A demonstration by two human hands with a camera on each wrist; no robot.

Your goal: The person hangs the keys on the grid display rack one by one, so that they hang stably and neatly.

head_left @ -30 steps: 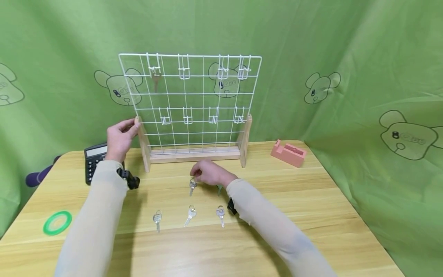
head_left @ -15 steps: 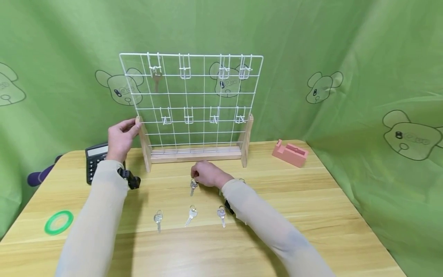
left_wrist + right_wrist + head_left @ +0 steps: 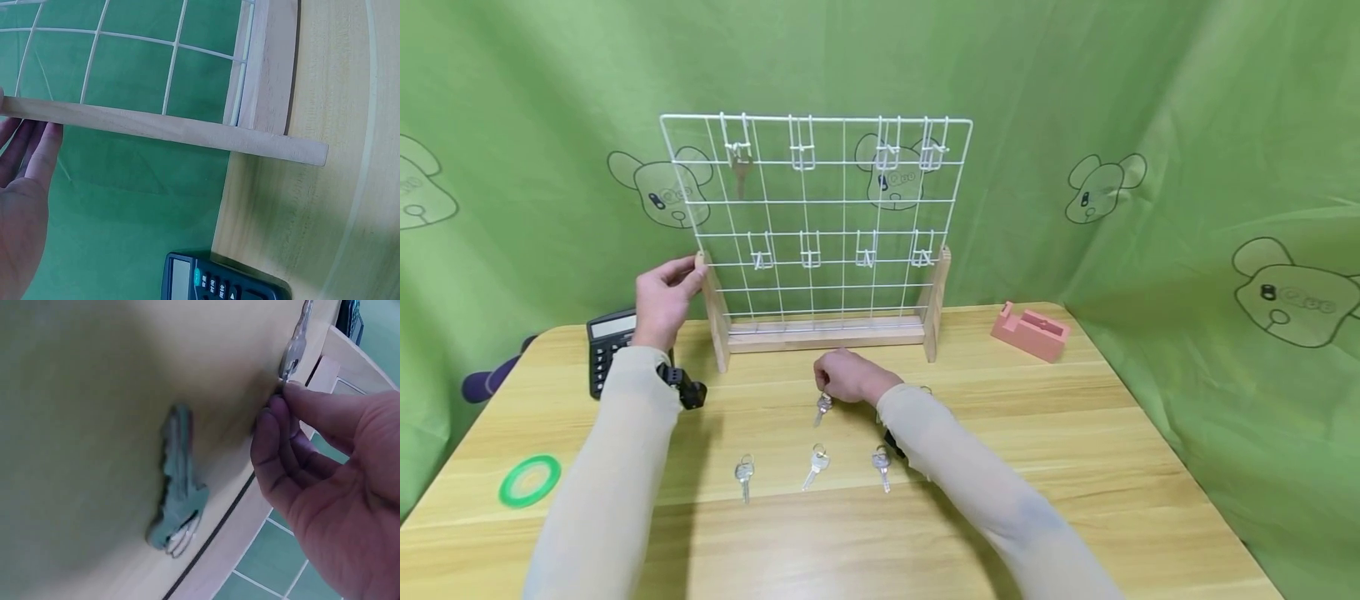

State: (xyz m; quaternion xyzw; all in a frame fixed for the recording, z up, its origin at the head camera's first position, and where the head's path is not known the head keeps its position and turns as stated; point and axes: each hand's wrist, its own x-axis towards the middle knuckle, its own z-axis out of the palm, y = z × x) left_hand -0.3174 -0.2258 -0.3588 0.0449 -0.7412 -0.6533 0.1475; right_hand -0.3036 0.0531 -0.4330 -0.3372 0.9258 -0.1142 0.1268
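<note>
My left hand [image 3: 662, 307] grips the top of the left wooden post [image 3: 713, 321] of a white wire grid rack [image 3: 842, 218]; the left wrist view shows the fingers against that post [image 3: 156, 128]. Between thumb and fingertips my right hand [image 3: 853, 377] pinches a silver key [image 3: 823, 406] by its ring end, in front of the rack's base. In the right wrist view the pinched key [image 3: 295, 350] points away from the fingers, and another key with a ring [image 3: 178, 494] lies beside that hand on the table. The right forearm mostly hides that part of the table in the head view.
Three ringed keys lie nearer me: left [image 3: 744, 475], middle [image 3: 817, 467] and right [image 3: 882, 468]. A brown key [image 3: 741, 175] hangs from the upper left hook. A calculator [image 3: 606, 350], a green tape roll [image 3: 529, 481] and a pink tape dispenser [image 3: 1032, 332] lie on the table [image 3: 1075, 467].
My right fingers have closed on the key's ring, and the key has shifted slightly right and tilted. The left hand keeps its hold on the post.
</note>
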